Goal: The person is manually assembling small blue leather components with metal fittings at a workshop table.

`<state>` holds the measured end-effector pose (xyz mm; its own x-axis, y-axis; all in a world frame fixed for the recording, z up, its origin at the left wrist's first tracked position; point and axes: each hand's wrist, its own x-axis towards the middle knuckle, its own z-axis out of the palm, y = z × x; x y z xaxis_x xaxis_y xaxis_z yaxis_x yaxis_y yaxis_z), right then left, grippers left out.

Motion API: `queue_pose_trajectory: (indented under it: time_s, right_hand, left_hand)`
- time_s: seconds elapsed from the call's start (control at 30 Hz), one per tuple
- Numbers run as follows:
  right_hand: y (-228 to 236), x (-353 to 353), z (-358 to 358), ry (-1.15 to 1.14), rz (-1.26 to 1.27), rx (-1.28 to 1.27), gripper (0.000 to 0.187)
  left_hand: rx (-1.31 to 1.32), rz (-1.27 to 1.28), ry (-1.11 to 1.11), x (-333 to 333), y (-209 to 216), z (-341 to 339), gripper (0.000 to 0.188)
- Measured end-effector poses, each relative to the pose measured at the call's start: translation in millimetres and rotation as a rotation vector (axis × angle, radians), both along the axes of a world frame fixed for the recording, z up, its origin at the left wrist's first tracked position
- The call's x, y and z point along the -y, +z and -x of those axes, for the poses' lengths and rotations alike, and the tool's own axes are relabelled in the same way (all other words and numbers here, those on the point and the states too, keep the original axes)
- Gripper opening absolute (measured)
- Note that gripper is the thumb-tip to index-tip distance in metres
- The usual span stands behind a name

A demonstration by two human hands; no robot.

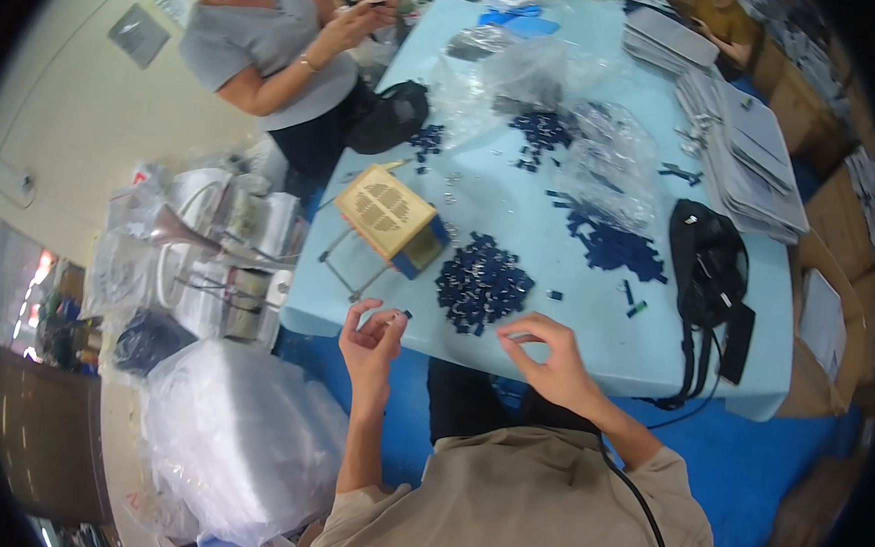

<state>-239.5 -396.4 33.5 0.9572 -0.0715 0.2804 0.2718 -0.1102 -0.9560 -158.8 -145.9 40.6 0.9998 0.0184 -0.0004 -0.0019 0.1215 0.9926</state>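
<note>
My left hand (369, 345) is raised at the near edge of the table, its thumb and forefinger pinched on a small dark piece (408, 314). To the right, my right hand (552, 359) hangs over the edge with thumb and forefinger curved together at the tips; anything between them is too small to make out. Between and just beyond the hands lies a heap of small dark blue pieces (484, 284), some with shiny metal parts. A tan box-shaped device with a vented top (385, 210) stands left of the heap on a metal frame (343, 268).
A second dark blue pile (619, 253) lies to the right, beside clear plastic bags (609, 164). A black bag (708, 265) and stacked grey trays (750, 157) line the table's right side. Across at the left stands a person in grey (271, 48). Bagged goods (237, 432) sit left of me.
</note>
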Motion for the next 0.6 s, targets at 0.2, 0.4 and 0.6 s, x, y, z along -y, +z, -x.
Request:
queue_pose_trajectory:
  time_s: [0.2, 0.4, 0.6]
  right_hand:
    - [10.5, -13.1, -4.0, 0.027, -0.153, -0.009, 0.027]
    - [-6.4, -6.0, 5.2, 0.048, -0.2, -0.064, 0.021]
    - [-18.6, -1.4, 13.2, 0.029, -0.239, -0.121, 0.016]
  left_hand:
    - [0.014, 0.079, -0.168, 53.7, -3.6, 32.5, 0.039]
    - [0.003, 0.026, -0.296, 72.6, -14.1, 46.4, 0.039]
    - [0.008, 0.034, -0.314, 76.8, -33.8, 50.9, 0.037]
